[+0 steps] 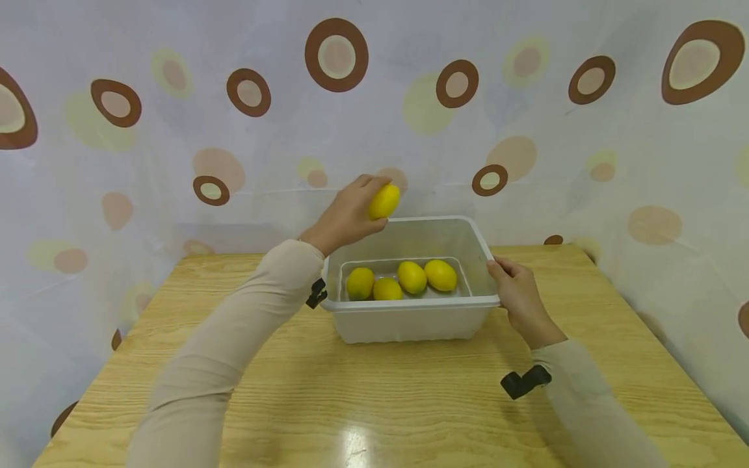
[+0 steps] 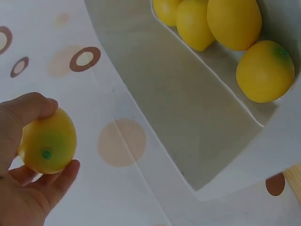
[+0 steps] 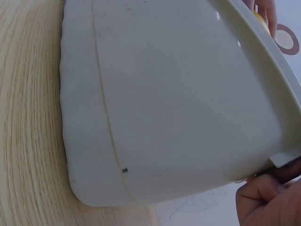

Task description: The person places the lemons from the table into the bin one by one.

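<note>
A yellow lemon [image 1: 384, 201] is held up by my left hand [image 1: 353, 211], above the back left part of a white plastic bin [image 1: 409, 322]. In the left wrist view, thumb and fingers pinch that lemon [image 2: 49, 141] with its green-tinged end showing. Several more lemons [image 1: 412, 277] lie on the bin's floor. At the bin's right side, my right hand [image 1: 519, 296] grips the rim. The right wrist view shows the bin's outer wall [image 3: 178, 103], and the right hand's [image 3: 268, 200] curled fingers under the rim are partly hidden.
The bin stands on a light wooden table [image 1: 374, 396] toward its back edge. Right behind the table hangs a pale sheet [image 1: 374, 130] with brown and yellow oval prints. Black straps [image 1: 525, 382] are worn at both wrists.
</note>
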The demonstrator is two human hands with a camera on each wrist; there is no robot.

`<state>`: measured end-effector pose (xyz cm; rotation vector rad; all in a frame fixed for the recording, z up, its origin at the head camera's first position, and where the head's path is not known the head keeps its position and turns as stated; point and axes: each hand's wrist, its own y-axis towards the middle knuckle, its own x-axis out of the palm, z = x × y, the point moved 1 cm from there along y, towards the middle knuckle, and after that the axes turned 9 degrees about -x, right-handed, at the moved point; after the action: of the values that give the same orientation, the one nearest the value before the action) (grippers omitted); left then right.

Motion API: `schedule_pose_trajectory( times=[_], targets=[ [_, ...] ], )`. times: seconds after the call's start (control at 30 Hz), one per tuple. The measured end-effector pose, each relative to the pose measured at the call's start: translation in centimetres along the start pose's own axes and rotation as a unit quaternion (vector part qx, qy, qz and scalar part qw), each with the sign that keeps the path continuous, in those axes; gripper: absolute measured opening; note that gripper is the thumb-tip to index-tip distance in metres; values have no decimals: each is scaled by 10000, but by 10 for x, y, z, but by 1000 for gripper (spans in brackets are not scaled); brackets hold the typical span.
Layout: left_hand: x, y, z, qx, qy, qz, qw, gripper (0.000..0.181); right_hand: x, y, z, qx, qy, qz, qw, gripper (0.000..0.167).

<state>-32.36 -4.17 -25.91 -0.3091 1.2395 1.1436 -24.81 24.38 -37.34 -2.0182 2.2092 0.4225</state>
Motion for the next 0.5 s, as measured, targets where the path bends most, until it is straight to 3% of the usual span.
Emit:
schedule_pose_trajectory(
  times=[0.23,0.5],
  targets=[
    [9,16,2,806,-132,73,9966,63,-1,0,0,-9,7,-17,10000,58],
    [25,30,2,1015,-52,-164,9947,62,0,0,-1,4,84,12,10000,57]
  ],
)
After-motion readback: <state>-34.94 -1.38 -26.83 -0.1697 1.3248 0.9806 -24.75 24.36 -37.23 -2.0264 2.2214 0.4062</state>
